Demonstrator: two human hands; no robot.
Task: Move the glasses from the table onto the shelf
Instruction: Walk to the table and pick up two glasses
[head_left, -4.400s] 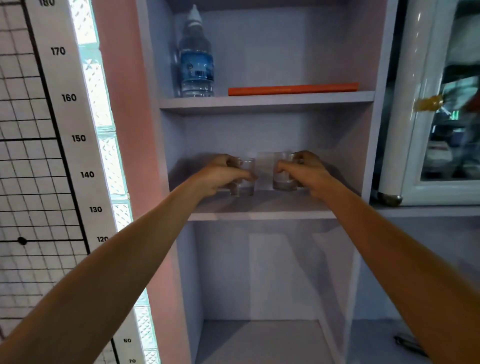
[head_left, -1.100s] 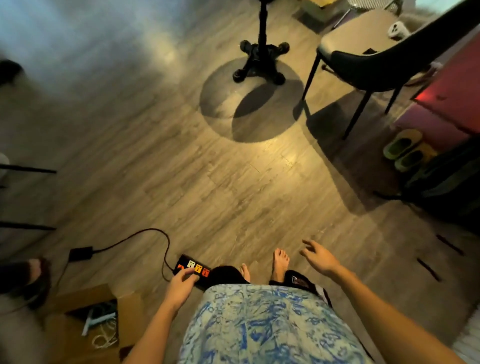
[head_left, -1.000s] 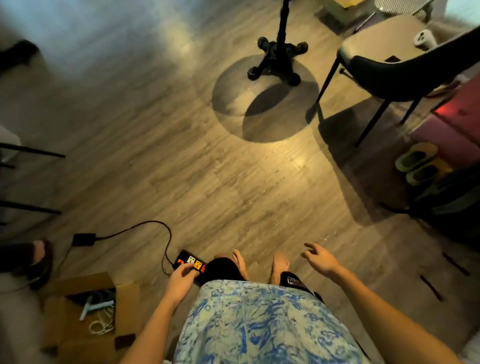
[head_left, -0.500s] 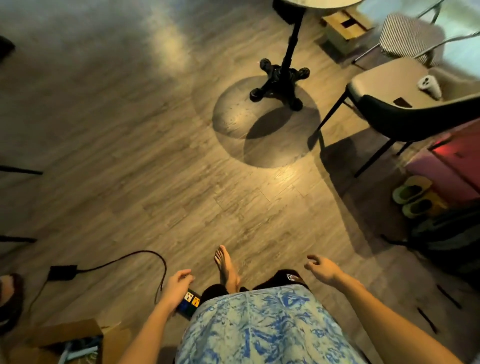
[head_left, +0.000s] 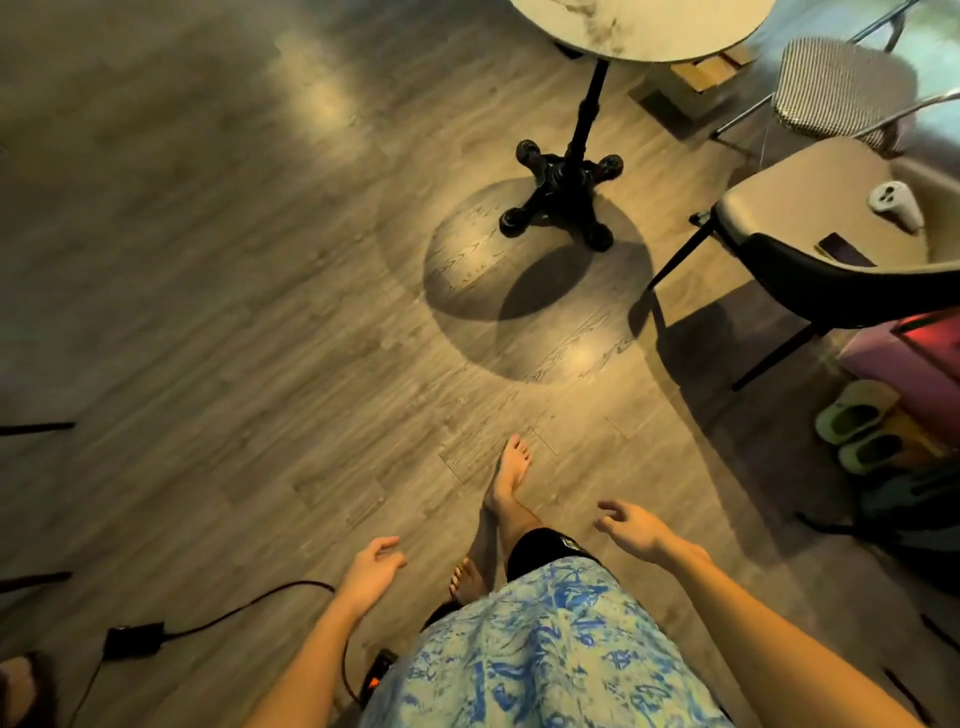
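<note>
Two empty hands, left hand (head_left: 371, 569) and right hand (head_left: 631, 530), fingers loosely spread, low in frame. No glasses visible on round marble-topped pedestal table (head_left: 639, 23), top centre. Could snag black power cable (head_left: 249, 605) lower left, or stub bare toes on black iron table base (head_left: 563, 195).

floor: bare wood planks (head_left: 260, 312) open from the feet to the round table (head_left: 639, 26) | ahead: black pedestal base (head_left: 563, 192) | right: dark chair (head_left: 831, 270), slippers (head_left: 857, 426) | left, low: power cable (head_left: 234, 618)
</note>
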